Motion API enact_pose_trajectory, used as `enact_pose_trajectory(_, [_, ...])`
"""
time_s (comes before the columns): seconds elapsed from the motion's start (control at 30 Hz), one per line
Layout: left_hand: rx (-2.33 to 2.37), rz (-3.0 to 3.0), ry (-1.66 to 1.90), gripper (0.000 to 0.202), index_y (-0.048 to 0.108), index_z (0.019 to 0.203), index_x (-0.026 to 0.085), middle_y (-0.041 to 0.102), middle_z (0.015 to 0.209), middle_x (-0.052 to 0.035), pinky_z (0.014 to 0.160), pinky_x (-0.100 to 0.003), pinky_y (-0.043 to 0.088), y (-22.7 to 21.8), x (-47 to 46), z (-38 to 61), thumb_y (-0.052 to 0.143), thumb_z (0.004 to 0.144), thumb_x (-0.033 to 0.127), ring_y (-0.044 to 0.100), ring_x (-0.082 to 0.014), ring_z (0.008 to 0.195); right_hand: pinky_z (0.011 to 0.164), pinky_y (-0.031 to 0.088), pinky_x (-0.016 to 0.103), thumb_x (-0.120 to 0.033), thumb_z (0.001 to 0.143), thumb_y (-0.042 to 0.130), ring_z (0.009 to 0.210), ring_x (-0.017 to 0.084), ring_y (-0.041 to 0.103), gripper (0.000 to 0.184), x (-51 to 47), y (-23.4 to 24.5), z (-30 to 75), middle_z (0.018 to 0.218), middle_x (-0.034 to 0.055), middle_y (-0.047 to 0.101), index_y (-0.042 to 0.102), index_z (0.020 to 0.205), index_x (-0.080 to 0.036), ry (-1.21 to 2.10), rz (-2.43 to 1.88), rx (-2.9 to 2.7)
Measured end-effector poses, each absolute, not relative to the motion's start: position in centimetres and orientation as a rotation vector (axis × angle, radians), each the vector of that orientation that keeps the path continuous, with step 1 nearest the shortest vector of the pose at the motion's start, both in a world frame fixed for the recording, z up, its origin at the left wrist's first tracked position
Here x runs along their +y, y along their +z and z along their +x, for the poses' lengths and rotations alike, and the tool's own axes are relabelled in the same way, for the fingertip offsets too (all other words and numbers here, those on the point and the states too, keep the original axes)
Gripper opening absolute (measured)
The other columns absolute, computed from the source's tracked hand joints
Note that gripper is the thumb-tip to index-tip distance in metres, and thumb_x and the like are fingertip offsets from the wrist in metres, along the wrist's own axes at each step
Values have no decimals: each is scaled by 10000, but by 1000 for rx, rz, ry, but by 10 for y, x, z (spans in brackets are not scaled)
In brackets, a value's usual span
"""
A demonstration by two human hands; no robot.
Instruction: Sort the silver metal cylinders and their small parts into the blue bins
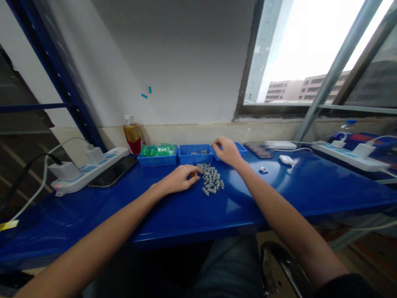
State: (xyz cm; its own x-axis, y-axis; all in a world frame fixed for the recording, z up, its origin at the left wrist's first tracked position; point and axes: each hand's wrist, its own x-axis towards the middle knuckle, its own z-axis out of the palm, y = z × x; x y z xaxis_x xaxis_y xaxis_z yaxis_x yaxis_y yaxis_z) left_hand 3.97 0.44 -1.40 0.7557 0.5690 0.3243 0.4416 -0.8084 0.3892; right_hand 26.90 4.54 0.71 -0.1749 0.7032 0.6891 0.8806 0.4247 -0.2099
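Observation:
A pile of small silver metal cylinders (212,179) lies on the blue table in front of me. My left hand (181,179) rests at the pile's left edge, its index finger at the cylinders and its thumb apart, with nothing visible between them. Higher up, my right hand (227,151) hovers at the left end of the right blue bin (241,150), covering part of it. Its fingers are curled together, and whatever they hold, if anything, is hidden. The middle blue bin (196,159) contains a few small metal pieces.
A left blue bin (158,161) holds green plastic packets (159,150). Behind it stands a drink bottle (133,135). Power strips (93,167) and a dark phone (113,171) lie left. Another phone (259,150), a white earbud case (285,160) and a small white item (263,169) lie right.

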Motion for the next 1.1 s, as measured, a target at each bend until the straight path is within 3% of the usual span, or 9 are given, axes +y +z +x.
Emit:
enact_pose_trajectory(0.13, [611, 2867, 472, 247, 621, 1107, 215, 633, 1007, -60, 863, -306, 409, -12, -3, 43, 489, 901, 246, 562, -180, 932, 737, 361, 301, -307, 851, 497, 883, 223, 548, 187, 57, 0, 302, 897, 100, 650, 613, 812, -165, -374, -1775, -1729])
enact_pose_trajectory(0.27, [618, 2866, 450, 155, 634, 985, 202, 631, 988, -47, 859, -303, 405, -13, -1, 43, 541, 870, 248, 550, -186, 937, 701, 341, 304, -276, 828, 457, 873, 230, 535, 175, 57, -4, 303, 895, 88, 654, 595, 771, -185, -318, -1905, -1602])
enact_pose_trajectory(0.43, [685, 2843, 500, 115, 594, 876, 175, 629, 897, -35, 814, -295, 413, -16, 5, 40, 518, 805, 127, 543, -175, 864, 691, 332, 293, -202, 797, 386, 785, 200, 500, 163, 51, 0, 275, 778, 58, 601, 499, 681, -196, -307, -1595, -1655])
enact_pose_trajectory(0.5, [727, 2792, 569, 119, 575, 859, 174, 617, 871, -32, 792, -298, 420, -17, 7, 39, 507, 781, 115, 540, -174, 839, 700, 346, 288, -156, 749, 402, 768, 189, 495, 95, 46, 0, 260, 767, 44, 572, 488, 740, -195, -274, -1412, -1715])
enact_pose_trajectory(0.63, [877, 2447, 876, 61, 520, 852, 174, 590, 833, -21, 741, -297, 435, -18, 19, 34, 513, 798, 202, 546, -160, 782, 732, 387, 282, -96, 664, 464, 786, 176, 515, 244, 31, -5, 234, 828, 34, 564, 491, 891, -184, -135, -1046, -1982])
enact_pose_trajectory(0.8, [878, 1977, 1174, 171, 450, 811, 176, 542, 797, -2, 688, -258, 425, -15, 34, 26, 565, 776, 297, 529, -132, 748, 794, 402, 296, -128, 753, 526, 837, 174, 528, 173, 15, -10, 211, 878, 37, 582, 535, 914, -192, -106, -787, -2221])
enact_pose_trajectory(1.0, [829, 1839, 1143, 210, 474, 846, 177, 524, 745, 17, 669, -246, 416, -13, 30, 30, 593, 763, 328, 514, -118, 699, 774, 414, 297, -122, 801, 528, 829, 172, 532, 127, 14, -10, 206, 861, 39, 579, 542, 908, -189, -102, -810, -2198])
enact_pose_trajectory(1.1, [859, 1824, 1132, 264, 523, 921, 167, 577, 810, -13, 692, -257, 426, -13, 27, 33, 583, 783, 384, 534, -135, 744, 771, 421, 299, -134, 814, 532, 821, 172, 534, 89, 14, -9, 207, 849, 45, 573, 543, 890, -178, -112, -809, -2185])
